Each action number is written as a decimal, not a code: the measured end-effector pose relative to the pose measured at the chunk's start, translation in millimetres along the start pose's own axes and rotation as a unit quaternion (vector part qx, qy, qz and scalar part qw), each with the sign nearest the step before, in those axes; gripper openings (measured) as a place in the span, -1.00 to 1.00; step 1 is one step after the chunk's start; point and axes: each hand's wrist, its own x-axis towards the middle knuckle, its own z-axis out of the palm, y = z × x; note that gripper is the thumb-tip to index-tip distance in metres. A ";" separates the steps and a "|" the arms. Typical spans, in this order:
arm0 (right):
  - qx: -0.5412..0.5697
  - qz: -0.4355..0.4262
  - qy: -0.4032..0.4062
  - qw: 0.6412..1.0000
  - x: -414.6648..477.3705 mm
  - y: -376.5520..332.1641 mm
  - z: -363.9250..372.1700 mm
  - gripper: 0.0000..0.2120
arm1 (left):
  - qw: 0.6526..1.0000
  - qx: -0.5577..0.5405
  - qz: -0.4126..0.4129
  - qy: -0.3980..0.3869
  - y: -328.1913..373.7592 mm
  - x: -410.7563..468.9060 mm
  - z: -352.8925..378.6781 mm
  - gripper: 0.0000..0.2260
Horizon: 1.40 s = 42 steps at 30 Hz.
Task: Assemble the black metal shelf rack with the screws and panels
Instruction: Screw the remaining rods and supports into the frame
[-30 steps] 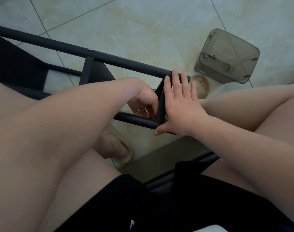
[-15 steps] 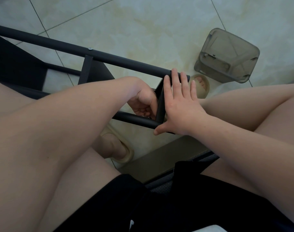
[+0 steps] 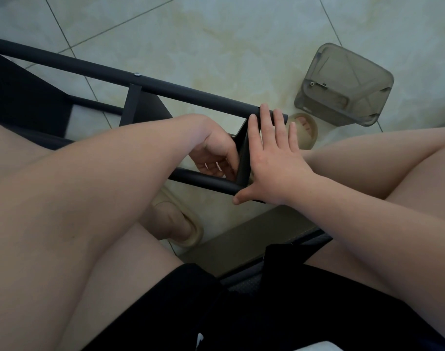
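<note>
The black metal shelf rack (image 3: 165, 91) lies on its side across the tiled floor, two long tubes running left to right with cross panels between them. My right hand (image 3: 274, 158) presses flat with straight fingers against the end panel (image 3: 243, 158) at the rack's right end. My left hand (image 3: 213, 155) is curled on the other side of that panel, between the two tubes, fingertips close to the panel; what it holds is hidden. A screw head (image 3: 137, 75) shows on the upper tube.
A smoky translucent plastic box (image 3: 342, 84) lies tipped on the floor at the upper right. My feet in beige slippers (image 3: 183, 224) are beside and beyond the rack. A dark flat panel (image 3: 241, 244) lies on the floor by my knees.
My left hand's fingers have shifted slightly behind the end panel. My right hand stays flat against it.
</note>
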 end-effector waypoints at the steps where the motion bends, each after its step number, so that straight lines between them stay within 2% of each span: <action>1: 0.001 0.000 -0.001 1.000 -0.1 -0.1 -0.1 0.53 | 1.000 0.003 -0.001 -0.003 -0.5 0.4 0.7 -0.90; 11: 0.005 0.000 -0.005 1.000 -0.6 -0.1 -1.1 0.53 | 1.000 0.003 0.014 0.016 3.8 3.6 3.1 -0.90; 28: 0.006 0.001 -0.003 1.000 0.2 0.1 0.1 0.53 | 1.000 0.001 0.025 -0.008 3.2 -1.5 1.5 -0.83; 38: 0.002 0.000 0.001 1.000 0.9 0.4 1.4 0.53 | 1.000 0.012 0.007 0.013 2.5 1.0 2.7 -0.94; 42: 0.006 -0.001 0.000 1.000 0.9 0.3 1.2 0.53 | 1.000 0.008 0.005 0.018 3.7 3.8 4.3 -0.93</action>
